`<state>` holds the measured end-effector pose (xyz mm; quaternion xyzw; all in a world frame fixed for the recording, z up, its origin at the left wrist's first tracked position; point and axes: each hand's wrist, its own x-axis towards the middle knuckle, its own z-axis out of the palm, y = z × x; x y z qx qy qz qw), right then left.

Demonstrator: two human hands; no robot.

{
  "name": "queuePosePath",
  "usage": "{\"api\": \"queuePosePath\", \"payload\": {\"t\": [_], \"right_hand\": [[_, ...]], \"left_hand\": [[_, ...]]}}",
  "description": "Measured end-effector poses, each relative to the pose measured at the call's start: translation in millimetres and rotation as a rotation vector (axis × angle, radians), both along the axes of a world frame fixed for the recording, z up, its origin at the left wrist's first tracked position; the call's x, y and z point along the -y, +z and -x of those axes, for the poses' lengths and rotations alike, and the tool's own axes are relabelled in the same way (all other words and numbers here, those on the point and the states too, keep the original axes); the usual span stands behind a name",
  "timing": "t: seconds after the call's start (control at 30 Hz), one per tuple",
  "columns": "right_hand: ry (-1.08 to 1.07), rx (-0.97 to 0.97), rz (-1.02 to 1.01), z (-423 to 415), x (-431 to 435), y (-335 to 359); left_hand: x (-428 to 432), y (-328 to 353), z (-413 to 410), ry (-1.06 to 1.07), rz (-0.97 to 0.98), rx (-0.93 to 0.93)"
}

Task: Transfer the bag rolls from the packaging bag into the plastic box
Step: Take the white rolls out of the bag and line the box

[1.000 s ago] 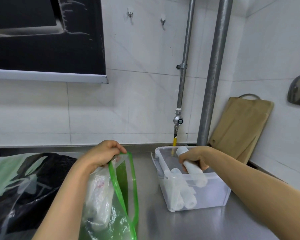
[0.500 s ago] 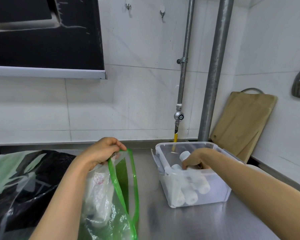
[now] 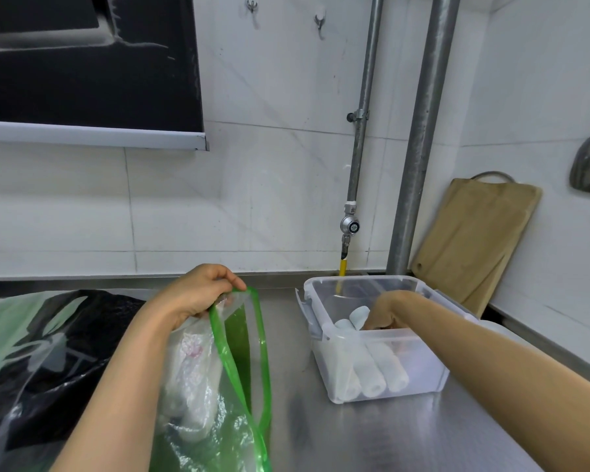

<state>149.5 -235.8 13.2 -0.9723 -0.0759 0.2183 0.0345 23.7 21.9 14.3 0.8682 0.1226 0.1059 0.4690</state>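
My left hand (image 3: 198, 294) pinches the top edge of the clear, green-rimmed packaging bag (image 3: 234, 356) and holds its mouth open. White bag rolls (image 3: 191, 386) show through the bag below my wrist. To the right, on the steel counter, stands the translucent plastic box (image 3: 361, 282). Three rolls (image 3: 372, 369) lie side by side along its near wall. My right hand (image 3: 387, 310) is down inside the box, closed around another bag roll (image 3: 359, 315) whose end sticks out beside my fingers. The box's frosted wall partly hides my fingertips.
A black and pale green plastic bag (image 3: 48, 352) lies crumpled on the counter at the left. A wooden cutting board (image 3: 470, 240) leans against the right wall behind the box. Two steel pipes (image 3: 419, 148) and a gas valve (image 3: 349, 226) run down the back wall.
My right hand has sunk from above the box's rim to deep inside it, taking the roll down among the others. My left hand and the bag have stayed put.
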Motion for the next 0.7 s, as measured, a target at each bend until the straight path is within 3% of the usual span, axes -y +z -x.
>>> {"api": "queuePosePath", "payload": {"t": [0.7], "right_hand": [[0.043, 0.236, 0.03, -14.0, -2.8, -18.1]], "left_hand": [[3.8, 4.4, 6.1, 0.009, -0.026, 0.009]]}}
